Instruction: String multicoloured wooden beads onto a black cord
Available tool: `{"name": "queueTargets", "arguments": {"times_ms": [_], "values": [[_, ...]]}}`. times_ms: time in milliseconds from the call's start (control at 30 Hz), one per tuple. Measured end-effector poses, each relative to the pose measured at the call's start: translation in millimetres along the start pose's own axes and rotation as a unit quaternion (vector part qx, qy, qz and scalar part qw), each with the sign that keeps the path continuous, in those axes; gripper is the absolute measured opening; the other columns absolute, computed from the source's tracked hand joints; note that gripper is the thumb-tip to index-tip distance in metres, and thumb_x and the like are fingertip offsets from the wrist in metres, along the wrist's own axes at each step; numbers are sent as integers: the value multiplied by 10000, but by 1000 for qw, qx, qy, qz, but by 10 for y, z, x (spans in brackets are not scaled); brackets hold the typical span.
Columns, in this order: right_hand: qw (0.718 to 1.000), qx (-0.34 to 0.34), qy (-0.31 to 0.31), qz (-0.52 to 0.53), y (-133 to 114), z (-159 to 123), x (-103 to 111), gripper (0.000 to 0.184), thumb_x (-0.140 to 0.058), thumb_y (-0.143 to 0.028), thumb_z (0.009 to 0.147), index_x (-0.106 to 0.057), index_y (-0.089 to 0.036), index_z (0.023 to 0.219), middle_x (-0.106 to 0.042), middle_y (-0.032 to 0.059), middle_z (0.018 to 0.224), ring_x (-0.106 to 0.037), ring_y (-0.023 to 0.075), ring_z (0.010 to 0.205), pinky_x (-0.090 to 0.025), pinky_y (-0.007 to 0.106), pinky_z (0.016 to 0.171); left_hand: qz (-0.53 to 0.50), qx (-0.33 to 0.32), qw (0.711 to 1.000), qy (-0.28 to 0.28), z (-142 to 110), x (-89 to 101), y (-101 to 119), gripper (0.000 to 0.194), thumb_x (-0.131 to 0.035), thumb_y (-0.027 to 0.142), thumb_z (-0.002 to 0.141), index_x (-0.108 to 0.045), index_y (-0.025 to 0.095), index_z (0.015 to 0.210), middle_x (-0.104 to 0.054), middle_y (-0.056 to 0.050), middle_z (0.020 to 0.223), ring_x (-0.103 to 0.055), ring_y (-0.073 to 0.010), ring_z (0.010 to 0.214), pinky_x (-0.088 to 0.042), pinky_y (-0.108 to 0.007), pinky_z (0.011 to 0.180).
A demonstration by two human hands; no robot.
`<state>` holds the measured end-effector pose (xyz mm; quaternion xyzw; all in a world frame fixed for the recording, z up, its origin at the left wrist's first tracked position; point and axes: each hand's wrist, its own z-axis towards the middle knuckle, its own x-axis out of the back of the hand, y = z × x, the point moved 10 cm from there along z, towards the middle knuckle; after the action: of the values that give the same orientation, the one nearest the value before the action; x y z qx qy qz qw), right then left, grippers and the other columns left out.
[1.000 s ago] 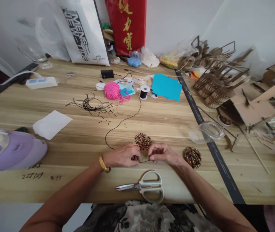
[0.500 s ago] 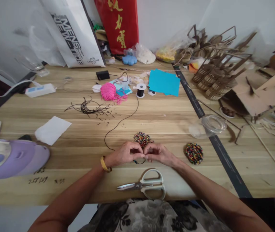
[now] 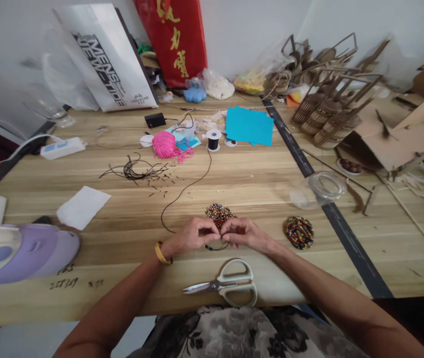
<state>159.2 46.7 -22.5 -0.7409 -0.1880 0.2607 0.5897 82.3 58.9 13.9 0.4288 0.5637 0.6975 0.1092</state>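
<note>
My left hand (image 3: 196, 233) and my right hand (image 3: 245, 233) meet fingertip to fingertip, both pinched. Between and below them hangs a small loop of black cord (image 3: 218, 249) with a few beads on its left part. What sits right at the fingertips is too small to make out. Just beyond the hands lies a pile of multicoloured beads (image 3: 219, 214). From the left hand the cord runs in a curve back to a white spool of black cord (image 3: 214, 141). Scissors (image 3: 222, 284) with pale handles lie in front of the hands, blades to the left.
A coil of strung beads (image 3: 299, 232) lies right of my right hand. Cut black cords (image 3: 137, 169), pink yarn (image 3: 164, 144) and blue sheets (image 3: 249, 126) are further back. A purple and white device (image 3: 36, 253) stands left; small woven baskets (image 3: 327, 114) and cardboard stand right.
My hands have come together from slightly apart, and the cord between them now bends into a hanging loop. The view has shifted a little; the objects on the table stay put.
</note>
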Motion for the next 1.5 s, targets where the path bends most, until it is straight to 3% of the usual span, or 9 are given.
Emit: {"name": "queueTargets", "arguments": {"times_ms": [667,767,933,1033,1333,1500], "values": [[998,4,59,-25,70,16,46,320,-690,-439,755,-585,-138,780,-532,-42,551,-472,56,444,-392,154,405,32,25,999,31,7,74,-24,193,-573,272,832,-663,125,745,-633,-28,702,-544,-127,666,-417,-232,657],[997,12,61,-36,23,13,34,308,-664,-437,777,-576,-142,761,-494,-52,531,-440,53,432,-363,153,399,32,47,996,68,-12,189,-96,185,-570,266,835,-654,129,743,-650,-24,718,-558,-130,681,-427,-232,668],[997,25,53,-58,-4,4,17,279,-663,-403,785,-581,-139,744,-470,-55,553,-397,42,434,-321,156,402,53,81,980,175,-72,501,-192,176,-558,253,841,-647,137,742,-668,-24,723,-571,-131,676,-430,-226,651],[997,9,56,-53,58,-4,21,286,-673,-413,772,-584,-141,769,-491,-48,557,-416,50,440,-336,161,410,89,76,974,191,-78,571,-190,145,-576,223,828,-650,142,733,-666,-26,723,-575,-133,681,-432,-230,662],[998,-10,37,-57,92,-17,-16,288,-672,-409,773,-588,-134,777,-581,-5,619,-524,80,516,-427,180,484,176,58,969,161,-45,425,-230,58,-620,134,797,-670,155,779,-652,-34,768,-581,-155,740,-438,-269,715],[998,2,24,-65,32,-19,-42,274,-644,-404,798,-587,-135,794,-583,3,645,-527,87,544,-421,189,509,222,40,962,151,-32,353,-213,76,-597,151,833,-672,157,822,-653,-43,822,-587,-164,788,-442,-282,748]]}}
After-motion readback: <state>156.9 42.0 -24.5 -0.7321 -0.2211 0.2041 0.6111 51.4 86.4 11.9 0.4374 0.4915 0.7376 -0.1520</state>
